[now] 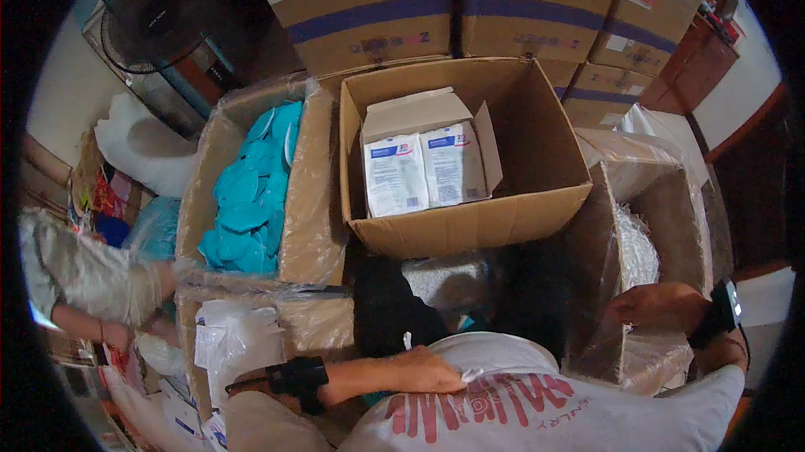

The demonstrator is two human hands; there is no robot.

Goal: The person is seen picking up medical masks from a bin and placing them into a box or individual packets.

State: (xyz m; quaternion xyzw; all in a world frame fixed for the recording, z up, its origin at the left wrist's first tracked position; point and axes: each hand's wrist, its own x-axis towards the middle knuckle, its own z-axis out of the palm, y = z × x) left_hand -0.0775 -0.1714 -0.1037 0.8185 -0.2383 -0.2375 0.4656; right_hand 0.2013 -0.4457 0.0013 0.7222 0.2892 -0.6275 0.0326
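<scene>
My left hand [429, 371] is closed in front of my white shirt, its fingers curled in. A small white tip [407, 340] shows just above it and a bit of teal [375, 398] below it; what the fingers hold is hidden. My right hand [641, 308] is at the near end of the plastic-lined carton [671, 200] on the right, close to a bundle of white cords [637, 251] inside. Its fingers are too dim to make out. On the left, a carton [314, 192] holds many teal mask-like pieces [251, 192].
Ahead, an open carton [470, 230] holds a smaller box [419, 108] with white printed packets [394, 175]. Below the teal pieces are clear bags [239, 339]. Sealed cartons [537, 16] stand stacked behind. Another person's arm [92, 326] shows at far left, below a fan [155, 24].
</scene>
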